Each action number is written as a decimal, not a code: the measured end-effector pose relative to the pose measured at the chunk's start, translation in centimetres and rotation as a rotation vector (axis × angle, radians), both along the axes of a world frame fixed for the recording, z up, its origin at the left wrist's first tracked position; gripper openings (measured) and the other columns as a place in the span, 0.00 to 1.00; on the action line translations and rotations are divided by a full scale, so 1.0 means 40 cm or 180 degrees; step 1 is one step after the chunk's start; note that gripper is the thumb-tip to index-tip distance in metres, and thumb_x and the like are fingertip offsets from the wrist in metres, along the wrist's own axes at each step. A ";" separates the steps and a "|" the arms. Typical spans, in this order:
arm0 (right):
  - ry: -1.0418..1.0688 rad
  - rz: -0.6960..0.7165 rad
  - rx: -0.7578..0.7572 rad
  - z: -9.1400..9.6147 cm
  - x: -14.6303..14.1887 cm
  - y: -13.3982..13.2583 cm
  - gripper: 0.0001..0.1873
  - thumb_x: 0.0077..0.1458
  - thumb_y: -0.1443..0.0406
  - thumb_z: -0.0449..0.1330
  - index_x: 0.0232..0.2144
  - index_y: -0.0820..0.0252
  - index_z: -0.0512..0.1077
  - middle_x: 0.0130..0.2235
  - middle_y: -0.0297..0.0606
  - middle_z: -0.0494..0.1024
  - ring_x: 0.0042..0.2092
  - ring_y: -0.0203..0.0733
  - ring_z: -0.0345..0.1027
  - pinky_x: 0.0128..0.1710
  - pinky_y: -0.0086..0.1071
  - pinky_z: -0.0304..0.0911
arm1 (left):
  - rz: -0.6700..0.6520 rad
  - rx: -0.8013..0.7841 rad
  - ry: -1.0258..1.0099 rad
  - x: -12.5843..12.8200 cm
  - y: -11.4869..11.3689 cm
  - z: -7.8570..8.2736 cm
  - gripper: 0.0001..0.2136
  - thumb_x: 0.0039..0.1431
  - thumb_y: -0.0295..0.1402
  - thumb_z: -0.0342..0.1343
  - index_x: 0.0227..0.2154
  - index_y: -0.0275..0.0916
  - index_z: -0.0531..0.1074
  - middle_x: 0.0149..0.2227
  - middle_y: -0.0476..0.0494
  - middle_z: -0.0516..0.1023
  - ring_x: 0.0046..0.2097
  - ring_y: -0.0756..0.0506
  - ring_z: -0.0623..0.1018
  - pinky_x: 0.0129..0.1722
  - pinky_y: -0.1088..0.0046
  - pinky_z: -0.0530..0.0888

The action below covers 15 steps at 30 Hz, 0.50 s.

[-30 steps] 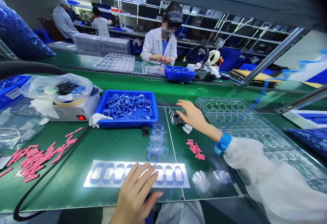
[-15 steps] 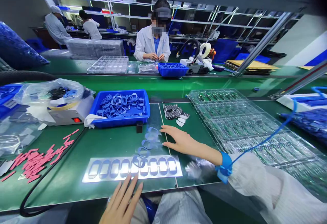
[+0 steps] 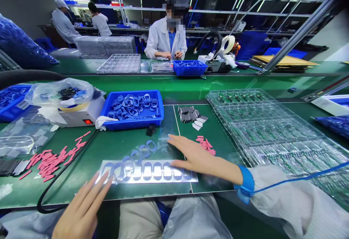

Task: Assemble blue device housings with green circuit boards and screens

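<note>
A white backing strip (image 3: 177,184) carrying a row of blue-edged oval windows lies near the front table edge. Over its left half slants a curved clear film with blue oval rings (image 3: 143,151). My left hand (image 3: 81,206) is open, fingers stretched out, its tips at the strip's left end. Across the strip's right end reaches my right hand (image 3: 193,155), also open with thumb and fingers apart and a blue wrist strap (image 3: 244,182). Whether its fingertips touch the clear film behind them cannot be made out. Pink strips (image 3: 205,145) lie just beyond the right hand.
A blue bin (image 3: 160,122) of blue plastic frames stands behind the strip, near a small black block (image 3: 150,130). Clear trays (image 3: 267,133) of circuit boards fill the right side. Black-and-white pieces (image 3: 188,114) lie mid-table. A black cable (image 3: 58,175) and pink strips (image 3: 51,161) are left. A co-worker sits opposite.
My left hand has moved left along the strip. The film with rings has shifted left and now overlaps the strip's left half. Pink strips behind my right hand have come into view.
</note>
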State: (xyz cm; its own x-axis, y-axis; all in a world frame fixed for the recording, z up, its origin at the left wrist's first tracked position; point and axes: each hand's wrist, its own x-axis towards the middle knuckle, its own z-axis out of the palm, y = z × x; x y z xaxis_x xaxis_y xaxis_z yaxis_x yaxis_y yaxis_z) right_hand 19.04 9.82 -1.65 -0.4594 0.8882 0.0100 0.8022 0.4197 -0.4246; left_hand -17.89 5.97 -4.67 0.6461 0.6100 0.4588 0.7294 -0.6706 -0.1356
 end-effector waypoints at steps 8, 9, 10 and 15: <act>-0.0291 0.0219 -0.0139 -0.029 -0.022 -0.031 0.50 0.48 0.39 0.54 0.60 0.72 0.57 0.63 0.61 0.55 0.64 0.61 0.47 0.61 0.57 0.46 | 0.0164 0.0162 0.0379 -0.045 0.001 -0.030 0.32 0.56 0.21 0.44 0.65 0.37 0.48 0.51 0.37 0.78 0.51 0.37 0.77 0.63 0.59 0.56; -0.0317 0.0244 -0.0136 -0.027 -0.019 -0.033 0.48 0.48 0.39 0.54 0.59 0.70 0.59 0.63 0.59 0.56 0.64 0.60 0.48 0.62 0.56 0.47 | 0.0206 0.0150 0.0371 -0.044 0.006 -0.032 0.32 0.56 0.22 0.44 0.65 0.38 0.47 0.51 0.36 0.77 0.50 0.36 0.77 0.62 0.56 0.57; -0.0338 0.0262 -0.0126 -0.024 -0.015 -0.033 0.47 0.49 0.39 0.54 0.59 0.68 0.60 0.62 0.57 0.58 0.64 0.59 0.50 0.62 0.54 0.48 | 0.0244 0.0114 0.0334 -0.039 0.008 -0.031 0.32 0.56 0.22 0.45 0.65 0.38 0.48 0.52 0.36 0.77 0.50 0.35 0.77 0.61 0.54 0.58; -0.0422 -0.0107 0.0079 -0.005 0.013 0.042 0.38 0.56 0.45 0.52 0.59 0.66 0.60 0.62 0.53 0.59 0.62 0.53 0.56 0.59 0.45 0.58 | -0.0124 -0.0601 -0.0911 0.072 -0.033 -0.005 0.25 0.54 0.24 0.53 0.57 0.40 0.65 0.52 0.39 0.77 0.51 0.41 0.77 0.55 0.67 0.69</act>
